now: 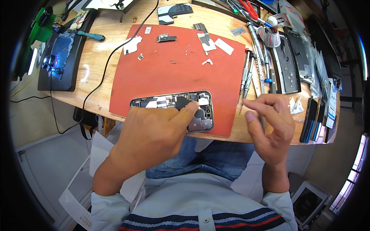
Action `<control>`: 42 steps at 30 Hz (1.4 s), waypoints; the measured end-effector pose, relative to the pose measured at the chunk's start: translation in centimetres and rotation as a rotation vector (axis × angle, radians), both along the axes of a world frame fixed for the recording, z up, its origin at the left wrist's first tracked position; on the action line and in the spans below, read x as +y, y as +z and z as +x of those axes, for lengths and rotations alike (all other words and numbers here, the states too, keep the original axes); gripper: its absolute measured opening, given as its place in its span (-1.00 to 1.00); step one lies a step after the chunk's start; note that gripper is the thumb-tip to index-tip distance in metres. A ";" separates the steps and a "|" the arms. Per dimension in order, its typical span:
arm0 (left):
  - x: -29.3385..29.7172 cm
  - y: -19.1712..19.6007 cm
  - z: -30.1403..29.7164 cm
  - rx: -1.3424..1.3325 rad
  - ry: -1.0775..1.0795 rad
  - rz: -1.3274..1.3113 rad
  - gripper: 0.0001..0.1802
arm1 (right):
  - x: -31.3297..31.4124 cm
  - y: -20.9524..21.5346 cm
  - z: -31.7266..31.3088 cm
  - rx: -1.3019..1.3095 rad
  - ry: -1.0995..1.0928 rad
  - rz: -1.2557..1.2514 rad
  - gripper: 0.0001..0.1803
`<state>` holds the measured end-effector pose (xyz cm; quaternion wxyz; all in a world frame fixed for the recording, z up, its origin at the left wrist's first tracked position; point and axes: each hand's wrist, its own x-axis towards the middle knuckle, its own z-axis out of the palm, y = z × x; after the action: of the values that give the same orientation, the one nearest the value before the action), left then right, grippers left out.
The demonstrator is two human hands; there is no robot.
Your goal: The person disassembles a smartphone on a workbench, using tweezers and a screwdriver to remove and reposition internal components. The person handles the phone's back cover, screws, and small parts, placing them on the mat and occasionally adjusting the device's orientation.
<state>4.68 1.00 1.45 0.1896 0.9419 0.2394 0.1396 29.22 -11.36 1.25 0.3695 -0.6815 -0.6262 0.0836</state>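
Observation:
An opened smartphone point(206, 111) lies near the front edge of the red mat point(169, 79), its circuit boards and metal covers bare. My left hand point(156, 125) rests across it, the index fingertip pressing down near the phone's right end. That hand's thumb and other fingers are curled and partly hidden, and it covers the phone's near left part. Off to the right, past the mat's edge, my right hand point(271, 123) is raised with thumb and index finger apart. Nothing shows between them. Close by its fingertips lies a thin screwdriver point(248, 77).
Small phone parts, including a dark module point(167, 38) and a metal shield plate point(207, 41), lie along the mat's far side. Several phones point(309, 119) stand at the right. A tape roll point(269, 37) sits at the back right. A black cable point(103, 75) crosses the left side.

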 end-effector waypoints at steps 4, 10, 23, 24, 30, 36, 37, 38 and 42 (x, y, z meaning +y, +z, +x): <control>0.2 0.0 0.0 -0.001 -0.017 0.009 -0.53 | 1.6 0.3 -0.9 -0.101 0.165 -0.101 -0.66; 0.2 -0.1 -0.2 0.004 -0.025 -0.010 -0.50 | 3.0 0.7 -1.4 -0.066 0.269 -0.207 -0.55; 0.3 1.1 0.7 0.140 -0.161 0.291 -0.56 | 3.5 1.0 -0.9 -0.076 0.302 -0.237 -0.51; 0.3 1.1 0.7 0.158 -0.171 0.317 -0.56 | 3.6 1.0 -0.9 -0.079 0.303 -0.235 -0.51; 0.8 0.5 0.5 0.076 -0.131 0.234 -0.56 | 3.7 0.9 -0.8 -0.057 0.293 -0.228 -0.52; 0.7 -0.2 0.2 0.009 -0.049 0.051 -0.52 | 3.6 0.9 -0.7 -0.074 0.297 -0.243 -0.51; 0.5 -0.2 0.2 0.010 -0.042 0.055 -0.50 | 3.5 1.0 -0.6 -0.085 0.304 -0.255 -0.51; 0.3 -0.3 0.2 0.009 -0.035 0.058 -0.48 | 3.5 1.0 -0.6 -0.088 0.303 -0.252 -0.50; -0.9 -0.1 0.2 0.042 -0.015 0.047 -0.41 | 3.5 1.0 -0.6 -0.057 0.301 -0.256 -0.48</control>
<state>4.83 0.05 1.38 0.1634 0.9506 0.2330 0.1241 28.63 -7.84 2.24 0.2456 -0.6237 -0.7154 0.1974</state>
